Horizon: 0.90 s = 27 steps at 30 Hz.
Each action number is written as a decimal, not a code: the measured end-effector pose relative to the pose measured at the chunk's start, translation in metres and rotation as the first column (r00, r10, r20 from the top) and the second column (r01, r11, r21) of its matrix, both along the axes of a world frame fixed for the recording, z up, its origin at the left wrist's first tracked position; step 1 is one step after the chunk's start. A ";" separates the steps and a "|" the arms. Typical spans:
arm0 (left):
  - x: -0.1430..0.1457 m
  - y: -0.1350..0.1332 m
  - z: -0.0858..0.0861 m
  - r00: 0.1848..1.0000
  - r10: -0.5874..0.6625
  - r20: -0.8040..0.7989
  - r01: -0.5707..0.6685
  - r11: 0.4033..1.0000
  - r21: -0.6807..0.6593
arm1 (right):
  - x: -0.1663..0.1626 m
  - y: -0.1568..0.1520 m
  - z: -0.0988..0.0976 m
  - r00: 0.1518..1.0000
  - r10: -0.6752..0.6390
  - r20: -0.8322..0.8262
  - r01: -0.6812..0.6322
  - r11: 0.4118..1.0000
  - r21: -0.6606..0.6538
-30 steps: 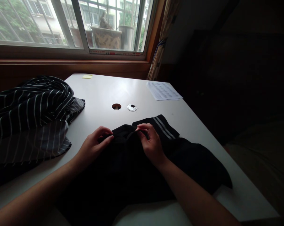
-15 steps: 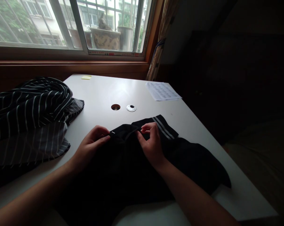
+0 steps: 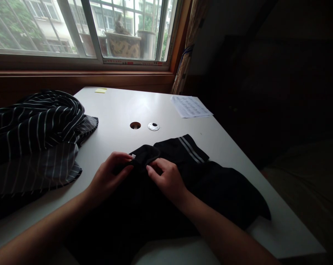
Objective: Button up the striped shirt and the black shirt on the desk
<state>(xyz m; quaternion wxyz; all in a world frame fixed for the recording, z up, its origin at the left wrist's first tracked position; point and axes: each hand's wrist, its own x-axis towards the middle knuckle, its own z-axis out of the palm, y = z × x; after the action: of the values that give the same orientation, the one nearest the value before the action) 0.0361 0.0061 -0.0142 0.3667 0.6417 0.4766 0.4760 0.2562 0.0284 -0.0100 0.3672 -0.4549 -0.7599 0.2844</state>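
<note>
A black garment [image 3: 216,187] with two pale stripes on one flap lies spread on the white table [image 3: 119,106] in front of me. My left hand [image 3: 109,176] pinches its upper edge beside a small white tag. Just to the right, my right hand [image 3: 166,180] is closed on a fold of the same edge, thumb and fingers pressed together. Both forearms reach in from the near edge over the dark cloth.
A black and white striped garment [image 3: 36,136] is heaped on the table's left side. A cable hole [image 3: 135,125] and its loose cap [image 3: 153,126] sit mid-table. Printed sheets [image 3: 190,106] lie at the far right, a yellow note [image 3: 101,90] at the back. The window [image 3: 80,29] is behind.
My right hand has slid down and left along the garment's edge, nearer my left hand. The striped flap it covered now lies bare. My left hand has barely shifted.
</note>
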 end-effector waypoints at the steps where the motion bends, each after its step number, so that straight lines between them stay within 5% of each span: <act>1: 0.000 -0.001 -0.001 0.999 -0.023 -0.037 0.024 0.999 0.024 | 0.000 0.001 0.000 0.999 -0.009 -0.042 0.008 0.999 -0.042; 5: -0.001 -0.001 -0.002 0.985 -0.027 -0.171 0.040 0.997 0.072 | 0.003 0.006 0.000 0.966 -0.012 -0.258 -0.062 0.960 -0.273; 12: -0.001 0.006 0.002 0.921 -0.003 -0.390 0.053 0.991 0.119 | 0.007 0.010 0.002 0.810 -0.047 -0.584 -0.333 0.783 -0.525; 17: 0.005 0.001 0.008 0.908 -0.088 -0.409 0.188 0.959 0.210 | 0.008 0.009 0.000 0.815 0.013 -0.579 -0.382 0.764 -0.520; 27: 0.010 0.002 0.009 0.918 -0.350 -0.184 0.322 0.932 -0.169 | 0.005 0.004 -0.001 0.824 0.228 -0.519 -0.463 0.799 -0.384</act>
<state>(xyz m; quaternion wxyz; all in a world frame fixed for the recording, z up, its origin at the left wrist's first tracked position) 0.0462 0.0077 -0.0056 0.4329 0.7346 0.4264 0.3018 0.2611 0.0329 -0.0107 0.3430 -0.3041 -0.6275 0.6293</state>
